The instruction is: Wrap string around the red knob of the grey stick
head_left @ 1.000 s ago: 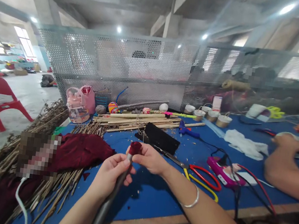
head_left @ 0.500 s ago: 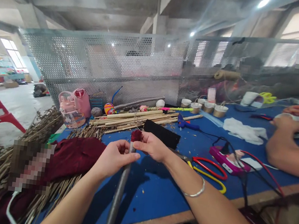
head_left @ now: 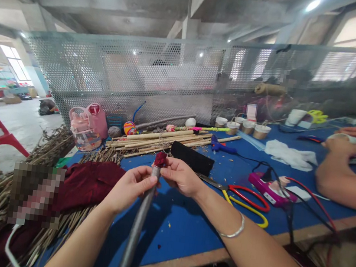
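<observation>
Grey rod (head_left: 137,226): lower end cut off below
Scissors (head_left: 252,197): blade tips apparently behind the right hand (head_left: 181,177)
Co-worker's arm (head_left: 350,184): cut off at right

A craft workshop in a bare concrete hall: beams (head_left: 142,4) overhead, a perforated metal screen (head_left: 158,80) behind the blue worktable (head_left: 192,227) — which carries a hot-glue gun (head_left: 216,145), scissors (head_left: 225,188), power strip (head_left: 264,189) and wooden sticks (head_left: 161,136) — and a co-worker's forearm (head_left: 348,182) alongside.

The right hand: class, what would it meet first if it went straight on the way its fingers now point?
Pointing leftward, the right hand would probably first meet the dark red cloth at the top of the grey rod; it looks right against them, though depth is unclear.
</observation>
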The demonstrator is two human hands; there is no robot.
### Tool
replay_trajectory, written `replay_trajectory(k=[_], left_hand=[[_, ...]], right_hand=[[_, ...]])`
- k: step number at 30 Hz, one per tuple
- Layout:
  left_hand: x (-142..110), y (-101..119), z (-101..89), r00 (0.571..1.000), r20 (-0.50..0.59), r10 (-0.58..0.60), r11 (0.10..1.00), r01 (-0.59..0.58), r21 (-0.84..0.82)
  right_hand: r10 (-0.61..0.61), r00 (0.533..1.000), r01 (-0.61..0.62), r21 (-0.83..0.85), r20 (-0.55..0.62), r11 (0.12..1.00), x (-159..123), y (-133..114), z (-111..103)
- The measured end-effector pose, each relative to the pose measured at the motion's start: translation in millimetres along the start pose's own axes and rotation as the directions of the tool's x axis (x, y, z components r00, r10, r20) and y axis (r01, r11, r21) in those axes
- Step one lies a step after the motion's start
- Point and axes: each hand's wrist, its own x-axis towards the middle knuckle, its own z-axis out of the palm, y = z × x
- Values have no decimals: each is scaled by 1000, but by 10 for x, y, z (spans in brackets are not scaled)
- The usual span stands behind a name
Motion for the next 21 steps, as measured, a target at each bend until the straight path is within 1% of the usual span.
replay_trajectory(k=[2, 3, 5, 7, 8, 10, 11, 14, 18, 21], left_hand=[[7, 23, -5, 995, -69, 71, 992, -63, 112], [10, 31, -10, 994, -78, 82, 986, -70, 148], [15, 29, -9, 997, -54, 51, 984, -41, 172], [13, -3, 25, 999, -39, 10, 991, -5, 133], [8, -28, 56, 999, -48, -3, 995, 8, 95], [-9, -82, 131, 995, -99, -9, 1000, 10, 9], [-21, -105, 168, 992, -129, -7, 1000, 3, -29], [-62, -126, 227, 985, -168, -25, 991, 3, -131], [-87, -74, 197, 981, -124, -152, 953, 112, -280], [-84, -46, 171, 967, -119, -225, 939, 182, -293]], right_hand=[[14, 1000, -13, -43, 8, 999, 6, 12, -8], [25, 1000, -24, -61, 14, 998, 11, 15, -10], [51, 999, -51, -92, 3, 994, 24, 15, -10], [66, 996, -74, -133, -60, 988, 36, 10, -9], [63, 993, -79, -160, -103, 984, 40, 6, -9], [30, 986, -68, -229, -165, 971, 41, -2, -7], [7, 985, -53, -263, -171, 963, 37, -6, -4], [-49, 993, 13, -327, -103, 945, 18, -13, 23], [-98, 995, 88, -339, -14, 937, -4, -10, 78], [-106, 994, 102, -354, 7, 930, -12, -12, 92]])
